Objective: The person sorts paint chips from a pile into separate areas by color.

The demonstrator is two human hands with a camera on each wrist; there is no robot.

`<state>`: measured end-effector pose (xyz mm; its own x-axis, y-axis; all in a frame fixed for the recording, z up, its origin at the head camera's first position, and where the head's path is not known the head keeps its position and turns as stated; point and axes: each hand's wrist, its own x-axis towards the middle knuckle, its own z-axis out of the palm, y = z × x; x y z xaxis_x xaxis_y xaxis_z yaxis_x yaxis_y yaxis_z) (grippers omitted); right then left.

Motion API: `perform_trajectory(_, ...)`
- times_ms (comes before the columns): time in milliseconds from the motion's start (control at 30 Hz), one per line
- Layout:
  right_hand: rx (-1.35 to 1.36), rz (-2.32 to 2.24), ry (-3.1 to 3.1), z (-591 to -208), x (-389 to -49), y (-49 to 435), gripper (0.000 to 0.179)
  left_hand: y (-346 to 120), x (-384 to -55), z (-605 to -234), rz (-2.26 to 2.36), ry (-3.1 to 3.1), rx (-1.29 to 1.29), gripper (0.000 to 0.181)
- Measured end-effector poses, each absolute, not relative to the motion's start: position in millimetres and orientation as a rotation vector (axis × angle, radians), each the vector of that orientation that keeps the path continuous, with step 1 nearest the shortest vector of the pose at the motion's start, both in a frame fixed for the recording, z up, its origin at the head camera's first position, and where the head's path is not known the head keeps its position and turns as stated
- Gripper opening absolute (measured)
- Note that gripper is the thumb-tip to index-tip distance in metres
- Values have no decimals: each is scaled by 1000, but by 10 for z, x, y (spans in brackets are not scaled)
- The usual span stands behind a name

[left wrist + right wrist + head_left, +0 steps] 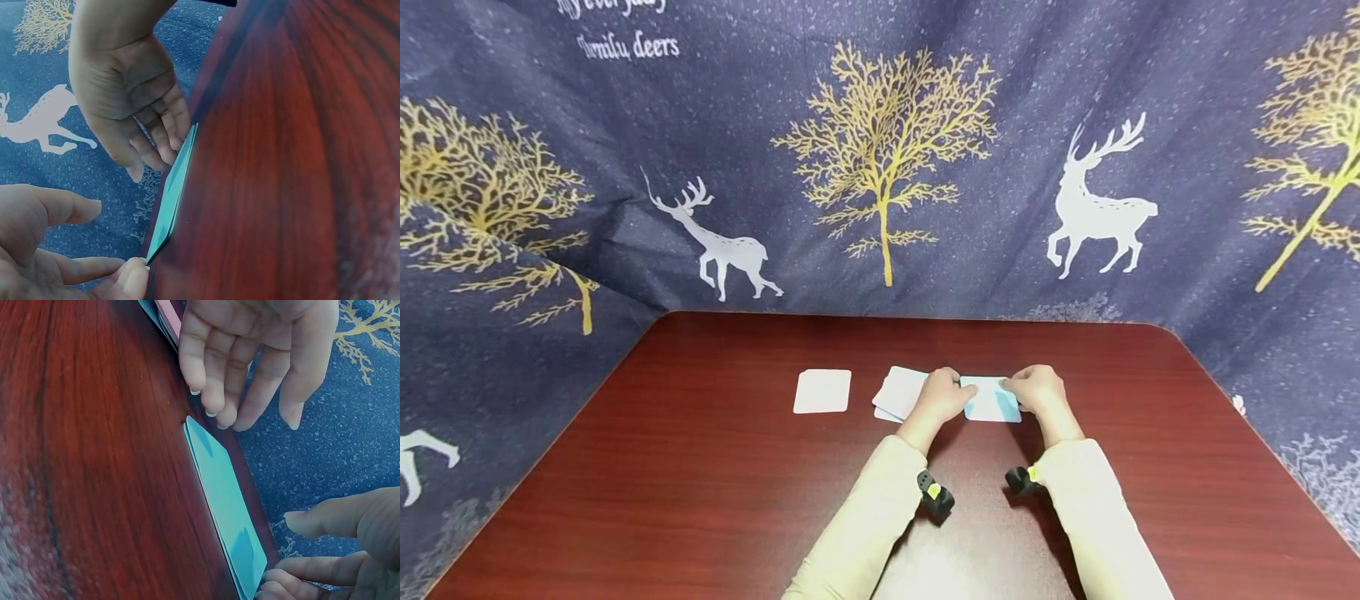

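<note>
A small stack of pale blue cards lies flat on the dark red table, between my two hands. At its left end is my left hand, fingertips right at the short edge and thumb raised apart. My right hand has its fingertips against the opposite short edge, the thumb likewise lifted away from the fingers. In the right wrist view the stack shows slightly offset layers along its long side. The left wrist view shows the same stack nearly edge-on.
Left of my left hand lies a loose, fanned pile of white cards, partly covered by that hand. Farther left sits another white card pile. The table ends at a dark blue cloth printed with deer and trees.
</note>
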<state>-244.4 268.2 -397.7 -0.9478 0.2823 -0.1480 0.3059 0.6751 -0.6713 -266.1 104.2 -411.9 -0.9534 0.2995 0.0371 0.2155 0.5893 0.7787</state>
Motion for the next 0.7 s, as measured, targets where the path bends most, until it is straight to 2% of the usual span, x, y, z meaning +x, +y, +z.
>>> perform_trajectory(100,481,-1145,2845,-3963,-2447,2676,35,1030,-2651,-4098,1312,2712,425,25)
perform_trajectory(267,486,-1126,2863,-3944,-2439,2661,38,1035,-2642,-4056,1310,2671,400,40)
perform_trajectory(700,474,-1142,2900,-3847,-2372,2475,45,871,-2597,-3895,1319,2673,446,40)
